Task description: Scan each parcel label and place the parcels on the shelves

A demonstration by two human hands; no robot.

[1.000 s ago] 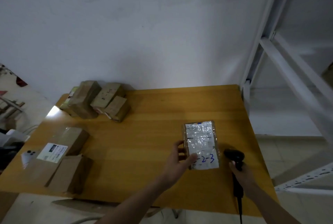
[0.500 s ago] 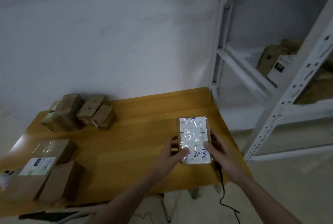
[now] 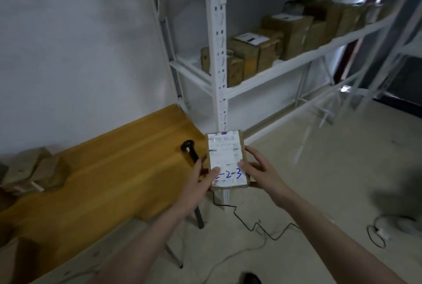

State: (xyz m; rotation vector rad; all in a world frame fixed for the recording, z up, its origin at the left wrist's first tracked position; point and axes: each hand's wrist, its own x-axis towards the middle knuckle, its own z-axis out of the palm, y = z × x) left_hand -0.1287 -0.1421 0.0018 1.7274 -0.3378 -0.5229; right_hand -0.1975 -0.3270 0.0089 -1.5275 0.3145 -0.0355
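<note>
Holding the parcel (image 3: 227,160) between both hands, we have it lifted off the wooden table (image 3: 102,181), out past the table's right end and in front of the white shelf rack (image 3: 218,60). Our left hand (image 3: 201,181) grips its left edge, thumb laid on the white label (image 3: 225,158); our right hand (image 3: 258,170) clasps the right edge, thumb also on the label (blue handwriting there reads "2-3", with an earlier mark hidden under the left thumb). A black scanner (image 3: 190,150) lies on the table near its right end, just left of the parcel, and its cable (image 3: 242,219) trails across the floor. Brown boxes (image 3: 262,48) stand in a row on the rack's shelf. More parcels (image 3: 32,174) sit blurred at the table's far left.
</note>
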